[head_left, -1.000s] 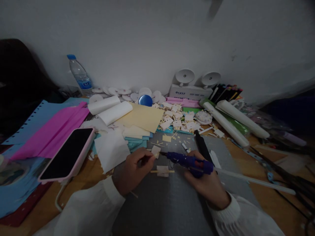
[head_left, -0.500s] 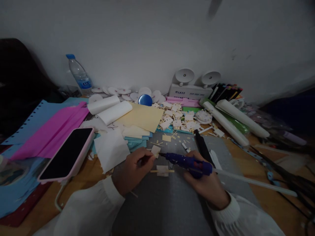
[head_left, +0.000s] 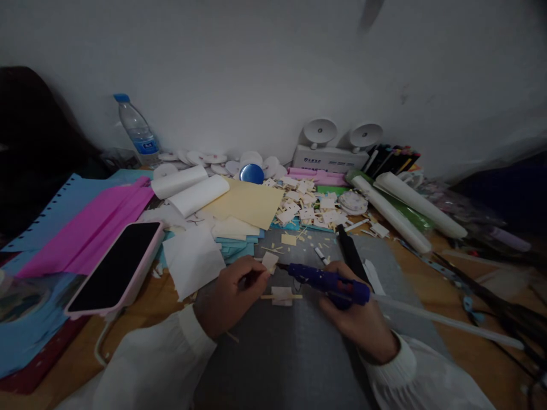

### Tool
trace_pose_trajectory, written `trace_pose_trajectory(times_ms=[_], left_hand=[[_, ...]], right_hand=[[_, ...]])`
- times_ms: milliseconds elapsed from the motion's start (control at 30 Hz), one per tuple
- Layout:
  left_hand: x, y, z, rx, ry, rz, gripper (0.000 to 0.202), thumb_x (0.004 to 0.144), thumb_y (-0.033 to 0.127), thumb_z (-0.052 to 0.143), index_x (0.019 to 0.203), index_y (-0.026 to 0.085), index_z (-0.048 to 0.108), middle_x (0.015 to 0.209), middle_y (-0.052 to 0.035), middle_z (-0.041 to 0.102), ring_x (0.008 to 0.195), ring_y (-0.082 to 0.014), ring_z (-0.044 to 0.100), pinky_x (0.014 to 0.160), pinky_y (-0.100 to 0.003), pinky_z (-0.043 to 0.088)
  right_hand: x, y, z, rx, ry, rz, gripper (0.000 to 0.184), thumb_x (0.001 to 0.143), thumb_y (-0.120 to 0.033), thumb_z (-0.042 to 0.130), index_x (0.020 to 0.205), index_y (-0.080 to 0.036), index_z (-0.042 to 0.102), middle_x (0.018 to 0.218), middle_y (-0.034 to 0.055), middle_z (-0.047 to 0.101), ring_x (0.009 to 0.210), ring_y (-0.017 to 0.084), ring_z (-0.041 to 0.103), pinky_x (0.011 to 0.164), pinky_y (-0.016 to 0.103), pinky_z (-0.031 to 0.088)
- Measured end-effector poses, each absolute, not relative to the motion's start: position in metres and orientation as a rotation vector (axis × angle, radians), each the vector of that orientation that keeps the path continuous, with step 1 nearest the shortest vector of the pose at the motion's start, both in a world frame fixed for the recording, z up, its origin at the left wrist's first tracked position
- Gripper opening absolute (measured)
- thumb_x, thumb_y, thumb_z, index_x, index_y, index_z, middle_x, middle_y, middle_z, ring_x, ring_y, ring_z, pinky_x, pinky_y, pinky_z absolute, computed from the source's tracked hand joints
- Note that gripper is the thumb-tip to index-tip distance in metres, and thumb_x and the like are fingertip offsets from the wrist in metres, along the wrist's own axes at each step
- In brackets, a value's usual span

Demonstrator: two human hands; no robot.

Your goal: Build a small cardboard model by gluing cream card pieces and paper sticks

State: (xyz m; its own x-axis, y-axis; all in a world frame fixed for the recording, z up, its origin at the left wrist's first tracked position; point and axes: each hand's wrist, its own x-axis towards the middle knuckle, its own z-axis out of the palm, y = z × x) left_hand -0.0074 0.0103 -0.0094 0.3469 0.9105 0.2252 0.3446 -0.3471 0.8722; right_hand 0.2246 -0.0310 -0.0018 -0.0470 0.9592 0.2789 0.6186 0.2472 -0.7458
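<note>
A small cream paper square (head_left: 270, 261) is pinched between the fingertips of my left hand (head_left: 236, 293). My right hand (head_left: 363, 322) is wrapped round a dark blue hot glue gun (head_left: 327, 283), whose nozzle points left at the square, touching it or very close. From the back of the gun a long translucent glue stick (head_left: 448, 320) sticks out to the right. Just below the nozzle, another paper piece with a thin yellow stick across it (head_left: 282, 296) lies on the grey mat (head_left: 294, 353).
Behind the mat is a heap of small paper pieces with sticks (head_left: 305, 205). A phone (head_left: 117, 267) and a white sheet (head_left: 193, 262) lie left. White rolls (head_left: 393, 213) and a dark cable (head_left: 491, 299) are right; a water bottle (head_left: 139, 130) stands by the wall.
Both hands, the paper square and the glue gun stay almost where they were. The tail end of the glue stick has shifted slightly to the right.
</note>
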Motion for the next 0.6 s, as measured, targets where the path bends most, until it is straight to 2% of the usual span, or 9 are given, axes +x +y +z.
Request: trace_pose_trajectory(times_ms=[267, 433, 533, 600], left_hand=[[-0.008, 0.010, -0.011, 1.872, 1.108, 0.951, 0.013, 0.092, 0.024, 0.052, 0.082, 0.019, 0.058, 0.073, 0.0022, 0.052, 0.066, -0.0115, 0.047, 0.061, -0.024, 0.036], [-0.008, 0.011, -0.013, 1.851, 1.102, 0.979, 0.014, 0.092, 0.025, 0.053, 0.080, 0.019, 0.057, 0.071, 0.0031, 0.050, 0.064, -0.0109, 0.047, 0.060, -0.023, 0.035], [-0.008, 0.011, -0.010, 1.827, 1.102, 0.997, 0.014, 0.091, 0.025, 0.054, 0.080, 0.018, 0.059, 0.071, 0.0027, 0.052, 0.065, -0.0108, 0.048, 0.060, -0.022, 0.036], [-0.007, 0.010, -0.009, 1.796, 1.116, 1.013, 0.014, 0.090, 0.025, 0.055, 0.080, 0.018, 0.060, 0.071, 0.0023, 0.053, 0.065, -0.0109, 0.048, 0.060, -0.022, 0.036]], right_hand=[[0.226, -0.031, -0.002, -1.478, -1.790, 0.593, 0.011, 0.073, -0.018, 0.054, 0.081, -0.023, 0.048, 0.073, -0.0003, 0.056, 0.066, 0.017, 0.055, 0.060, 0.028, 0.042], [0.229, -0.031, -0.001, -1.524, -1.786, 0.527, 0.011, 0.074, -0.018, 0.056, 0.080, -0.023, 0.048, 0.068, -0.0024, 0.053, 0.059, 0.015, 0.052, 0.055, 0.026, 0.040], [0.235, -0.030, 0.006, -1.557, -1.683, 0.464, 0.011, 0.078, -0.028, 0.060, 0.083, -0.023, 0.051, 0.069, -0.0023, 0.055, 0.060, 0.015, 0.053, 0.054, 0.026, 0.042], [0.246, -0.031, 0.011, -1.619, -1.538, 0.376, 0.019, 0.078, -0.038, 0.063, 0.083, -0.023, 0.053, 0.068, -0.0022, 0.056, 0.058, 0.016, 0.054, 0.053, 0.026, 0.043]])
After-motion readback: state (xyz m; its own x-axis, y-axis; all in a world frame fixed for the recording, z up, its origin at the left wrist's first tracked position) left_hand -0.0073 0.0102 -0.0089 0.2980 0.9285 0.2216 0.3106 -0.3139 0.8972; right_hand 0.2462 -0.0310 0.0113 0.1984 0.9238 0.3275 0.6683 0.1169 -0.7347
